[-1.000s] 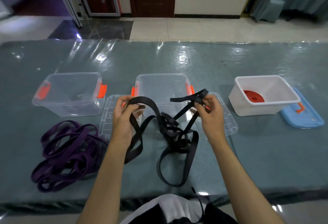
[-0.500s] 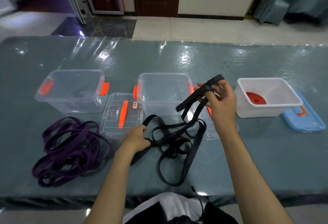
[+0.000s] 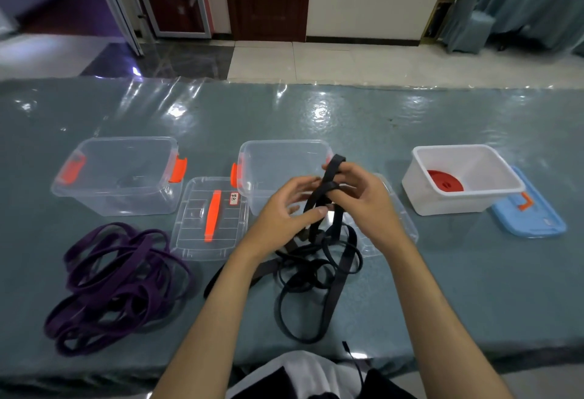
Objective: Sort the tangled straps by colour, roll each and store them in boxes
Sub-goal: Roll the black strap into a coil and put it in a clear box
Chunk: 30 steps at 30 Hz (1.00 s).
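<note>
1. Rising from the table since a moment ago, the left hand (image 3: 289,209) is joining the right hand (image 3: 357,199); both are pinching the black strap (image 3: 319,259) before the middle clear box (image 3: 284,148).
2. Rolling tightly from that raised end is looking wisest, feeding slack gradually.
3. Bare table (image 3: 474,272) rightward is offering room; the purple straps (image 3: 117,284) are crowding the left.

Open table (image 3: 410,120) beyond boxes; purple straps (image 3: 117,284) block near left; clear lid (image 3: 211,218) fills gap between clear boxes.
</note>
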{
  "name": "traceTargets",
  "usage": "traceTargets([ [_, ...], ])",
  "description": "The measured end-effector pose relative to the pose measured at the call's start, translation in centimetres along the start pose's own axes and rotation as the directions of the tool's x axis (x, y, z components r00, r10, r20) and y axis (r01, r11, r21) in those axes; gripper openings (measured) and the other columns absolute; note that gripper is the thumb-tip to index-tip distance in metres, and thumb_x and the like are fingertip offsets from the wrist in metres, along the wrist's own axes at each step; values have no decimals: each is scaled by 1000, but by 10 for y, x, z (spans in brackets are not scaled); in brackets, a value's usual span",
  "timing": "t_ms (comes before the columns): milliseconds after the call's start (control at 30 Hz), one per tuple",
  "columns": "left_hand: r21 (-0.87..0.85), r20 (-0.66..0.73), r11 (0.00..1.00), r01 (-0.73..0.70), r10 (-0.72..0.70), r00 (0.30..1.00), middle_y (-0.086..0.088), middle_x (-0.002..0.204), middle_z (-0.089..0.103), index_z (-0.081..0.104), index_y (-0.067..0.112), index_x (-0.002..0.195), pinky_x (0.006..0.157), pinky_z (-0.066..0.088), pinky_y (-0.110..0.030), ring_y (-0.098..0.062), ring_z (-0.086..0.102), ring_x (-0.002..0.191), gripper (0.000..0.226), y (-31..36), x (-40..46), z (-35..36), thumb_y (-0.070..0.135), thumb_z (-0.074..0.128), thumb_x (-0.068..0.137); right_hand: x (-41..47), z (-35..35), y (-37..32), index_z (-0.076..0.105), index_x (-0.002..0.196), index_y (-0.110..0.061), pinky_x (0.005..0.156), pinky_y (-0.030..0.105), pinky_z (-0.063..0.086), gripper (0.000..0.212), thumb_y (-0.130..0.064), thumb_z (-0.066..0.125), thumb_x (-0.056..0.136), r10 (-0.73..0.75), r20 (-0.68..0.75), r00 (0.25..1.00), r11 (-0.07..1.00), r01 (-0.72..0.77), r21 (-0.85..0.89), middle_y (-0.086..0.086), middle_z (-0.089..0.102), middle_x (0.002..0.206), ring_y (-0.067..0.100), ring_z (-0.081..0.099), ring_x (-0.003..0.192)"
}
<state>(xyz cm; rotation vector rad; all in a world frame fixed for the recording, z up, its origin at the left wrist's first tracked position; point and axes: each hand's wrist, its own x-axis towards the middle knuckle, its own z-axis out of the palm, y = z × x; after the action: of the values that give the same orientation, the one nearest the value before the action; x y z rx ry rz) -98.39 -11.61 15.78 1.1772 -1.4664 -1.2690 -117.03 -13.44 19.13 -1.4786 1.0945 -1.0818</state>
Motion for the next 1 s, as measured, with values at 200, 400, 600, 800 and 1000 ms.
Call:
traceTargets([
  [200, 3, -102, 999, 33, -33, 994, -1, 96, 80, 74, 19, 108, 95, 61, -44, -19, 78, 90, 15, 1, 0, -4, 15, 76, 94, 7, -2, 12, 64, 133, -23, 92, 40, 60, 46, -14, 79, 91, 47, 89, 995, 979, -28, -202, 14, 74, 99, 25, 73, 96],
  [400, 85, -222, 996, 0, 19, 975, -1, 91, 76, 75, 29, 105, 83, 57, -25, -11, 72, 88, 23, 3, 3, -25, 19, 84, 86, 10, -8, 28, 61, 136, -30, 96, 45, 59, 61, -34, 88, 82, 173, 169, 970, 957, -125, -263, 6, 76, 105, 22, 73, 95],
  [600, 125, -170, 992, 34, -13, 985, 8, 107, 74, 71, 29, 111, 91, 55, -24, -3, 70, 100, 22, -4, 12, -17, 22, 78, 92, 15, 0, 29, 69, 129, -31, 94, 50, 58, 43, -18, 81, 90, 111, 287, 951, 982, -62, -177, 4, 76, 104, 39, 68, 98],
  [800, 110, -34, 978, 179, -177, 984, 11, 118, 71, 60, 34, 129, 92, 54, -22, 0, 70, 105, 44, -9, 22, -27, 24, 80, 91, 23, -1, 48, 69, 132, -32, 100, 53, 56, 40, -17, 76, 95, 164, 308, 937, 978, -113, -178, 7, 78, 103, 28, 74, 101],
  [1000, -50, -120, 979, 198, -202, 972, 2, 107, 80, 66, 30, 117, 95, 58, -38, -15, 77, 101, 39, -26, 37, -15, 12, 83, 87, 39, -4, 56, 67, 135, -32, 102, 38, 57, 51, -18, 83, 89, 216, 357, 909, 970, -157, -186, 2, 74, 119, 24, 71, 110],
])
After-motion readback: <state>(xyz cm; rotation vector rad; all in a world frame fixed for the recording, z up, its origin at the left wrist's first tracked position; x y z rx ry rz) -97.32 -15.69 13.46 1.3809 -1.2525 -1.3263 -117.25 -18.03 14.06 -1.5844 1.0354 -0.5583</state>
